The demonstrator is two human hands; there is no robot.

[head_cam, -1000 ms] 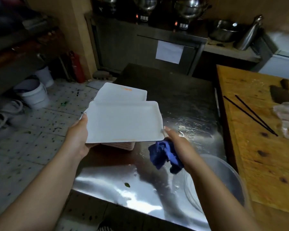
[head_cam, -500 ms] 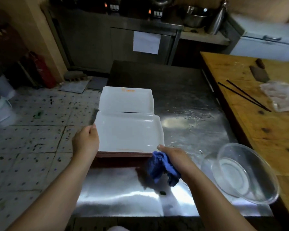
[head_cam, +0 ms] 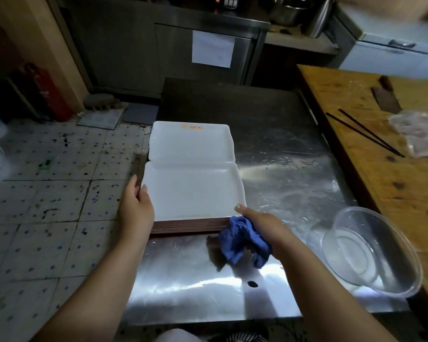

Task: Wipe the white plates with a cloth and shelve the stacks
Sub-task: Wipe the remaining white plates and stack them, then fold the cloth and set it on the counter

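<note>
Here the steel table (head_cam: 269, 149) is serving as the landmark, and nearest along its front part the right hand (head_cam: 262, 222) is clutching a crumpled blue cloth (head_cam: 242, 240) in its curled fingers, the cloth hanging down just above the tabletop, while the thumb is reaching forward and touching the front right corner of the near plate (head_cam: 193, 188). On the table's left edge, the left hand (head_cam: 135, 208) is gripping that plate's left rim, thumb lying on top and the other fingers hidden over the side. The near plate is sitting on top of a stack (head_cam: 188, 224) whose dark ribbed edges are showing along the front, toward the table's left side. Off the table's front right corner, a clear plastic bowl (head_cam: 371, 250) is sitting tilted. Just behind the near plate, touching it edge to edge, a second white plate (head_cam: 190, 141) with a small orange mark on its far rim is lying on the table. To the right of the table, a wooden counter (head_cam: 386, 183) is carrying a pair of dark chopsticks (head_cam: 366, 134) and a clear plastic bag (head_cam: 418, 132). Beyond the table's left far side, a red fire extinguisher (head_cam: 47, 92) is standing on the tiled floor (head_cam: 47, 193).
</note>
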